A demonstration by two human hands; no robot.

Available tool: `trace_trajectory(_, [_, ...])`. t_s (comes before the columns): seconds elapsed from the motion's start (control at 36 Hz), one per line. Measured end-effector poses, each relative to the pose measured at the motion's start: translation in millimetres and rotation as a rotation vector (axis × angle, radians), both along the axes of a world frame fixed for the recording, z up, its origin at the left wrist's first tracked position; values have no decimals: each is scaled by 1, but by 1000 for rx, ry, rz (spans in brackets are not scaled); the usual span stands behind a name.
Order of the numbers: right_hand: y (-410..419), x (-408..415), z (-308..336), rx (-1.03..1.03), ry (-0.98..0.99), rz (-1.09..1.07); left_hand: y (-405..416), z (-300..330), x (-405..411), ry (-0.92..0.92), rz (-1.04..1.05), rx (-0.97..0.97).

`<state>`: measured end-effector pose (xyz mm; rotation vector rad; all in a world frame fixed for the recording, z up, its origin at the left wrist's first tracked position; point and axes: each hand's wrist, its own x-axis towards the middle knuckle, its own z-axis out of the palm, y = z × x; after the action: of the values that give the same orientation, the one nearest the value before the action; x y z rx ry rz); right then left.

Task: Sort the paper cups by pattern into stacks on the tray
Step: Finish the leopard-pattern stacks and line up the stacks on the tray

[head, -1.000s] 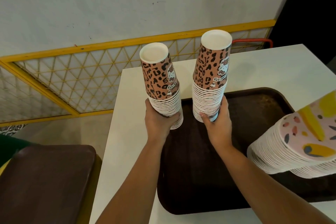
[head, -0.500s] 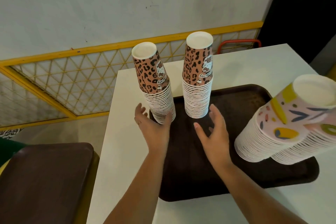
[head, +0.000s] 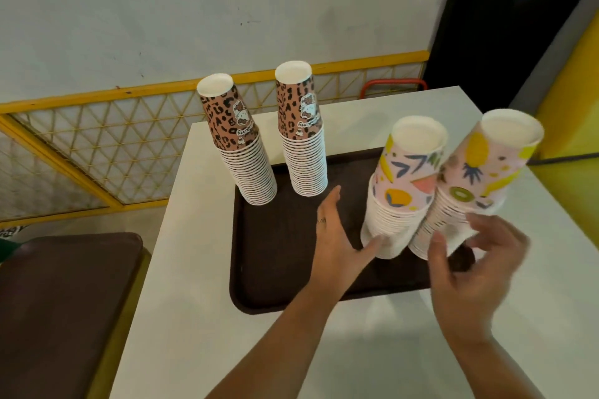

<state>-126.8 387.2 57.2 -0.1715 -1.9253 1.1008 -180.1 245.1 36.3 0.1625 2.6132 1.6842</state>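
Two upside-down stacks of leopard-print cups [head: 240, 142] [head: 303, 133] stand at the far left of the dark brown tray [head: 275, 256]. Two stacks of pink fruit-pattern cups [head: 402, 191] [head: 470, 188] stand at the tray's right, and the right one leans outward. My left hand [head: 337, 236] is open, its thumb touching the base of the left fruit stack. My right hand [head: 476, 262] is open and blurred, its fingers spread just in front of the leaning stack's base. Neither hand holds anything.
The tray lies on a white table [head: 201, 317]. A second brown tray [head: 58, 301] sits lower at the left. Behind the table runs a yellow mesh railing [head: 97, 146], with a red handle [head: 392, 86] at the back and a yellow panel [head: 570, 100] at the right.
Both hands let go of the leopard stacks, which now stand on the tray, and moved right to the fruit-pattern stacks. The view shifted right as well.
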Motion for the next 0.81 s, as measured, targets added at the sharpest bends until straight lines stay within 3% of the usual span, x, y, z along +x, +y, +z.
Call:
trace_trajectory(0.17, [40,-2,-23,-152,-151,-175,31,-1,-1,-20,11,43])
trace_trajectory(0.33, [58,-18,-49,-189,-503,48,51,-4,-8,50,92,90])
trace_trajectory(0.81, [54,-124,-53,-203,-514,241,48,-5,-83,115,268,99])
